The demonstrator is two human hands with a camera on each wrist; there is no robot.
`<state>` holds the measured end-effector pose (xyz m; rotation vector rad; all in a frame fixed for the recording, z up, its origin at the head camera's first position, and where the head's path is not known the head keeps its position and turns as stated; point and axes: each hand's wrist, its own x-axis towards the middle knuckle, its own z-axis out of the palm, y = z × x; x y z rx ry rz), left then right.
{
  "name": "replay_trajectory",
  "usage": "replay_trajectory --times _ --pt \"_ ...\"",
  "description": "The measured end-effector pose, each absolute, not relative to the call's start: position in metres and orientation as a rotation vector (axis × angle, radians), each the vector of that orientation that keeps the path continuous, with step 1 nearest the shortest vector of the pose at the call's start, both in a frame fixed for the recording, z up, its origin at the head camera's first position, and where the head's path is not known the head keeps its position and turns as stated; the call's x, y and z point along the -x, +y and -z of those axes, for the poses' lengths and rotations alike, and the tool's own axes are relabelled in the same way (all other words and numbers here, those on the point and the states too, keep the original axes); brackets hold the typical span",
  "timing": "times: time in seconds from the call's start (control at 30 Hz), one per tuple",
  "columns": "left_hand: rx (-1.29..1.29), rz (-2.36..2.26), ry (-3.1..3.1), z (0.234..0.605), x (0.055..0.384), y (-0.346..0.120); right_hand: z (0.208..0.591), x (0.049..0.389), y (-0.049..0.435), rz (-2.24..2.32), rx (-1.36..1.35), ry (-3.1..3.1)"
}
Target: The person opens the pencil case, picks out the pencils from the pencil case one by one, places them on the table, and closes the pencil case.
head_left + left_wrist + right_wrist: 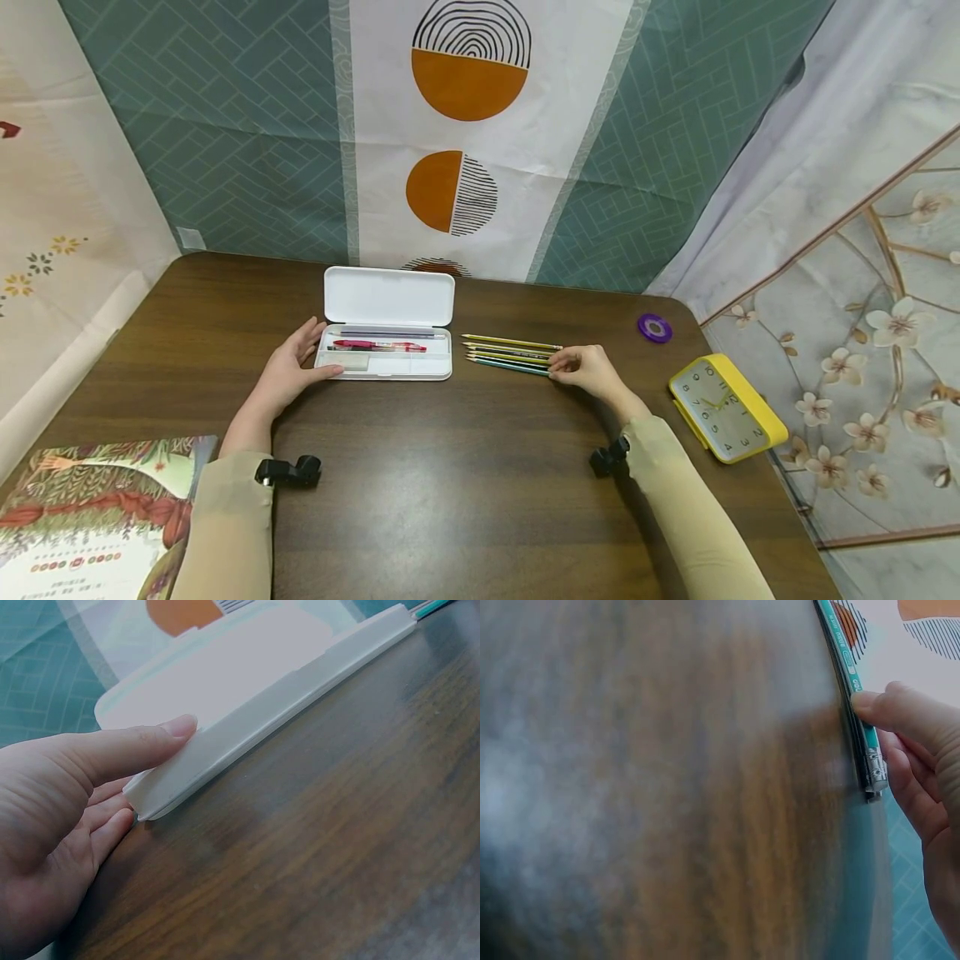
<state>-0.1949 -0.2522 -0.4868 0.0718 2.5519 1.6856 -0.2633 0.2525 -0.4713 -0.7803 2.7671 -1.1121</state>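
Observation:
A white pencil case [431,364] lies with its lid [390,296] raised at the back. Inside are a red pen [378,344], a slim pen or pencil [390,335] behind it and a pale block like an eraser [352,362]. My left hand [288,367] holds the case's left end, thumb [180,727] over the front rim and fingers against the end wall. To the right, several pencils lie side by side, a yellow one [510,341] farthest back and a green one [507,367] nearest. My right hand [588,371] pinches their right ends, thumb on the green pencil [847,656].
A yellow clock [720,408] stands at the right, with a purple disc [644,327] behind it. An illustrated book or folder [97,517] lies at the front left. Patterned cloth [262,167] hangs behind the brown table [420,500].

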Motion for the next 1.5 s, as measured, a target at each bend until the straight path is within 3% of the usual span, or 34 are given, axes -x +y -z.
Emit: replay_trajectory --times 1.5 --pt "-0.064 -1.684 2.555 0.4858 0.1942 -0.2516 0.4671 0.2639 0.2475 1.060 0.857 2.810"
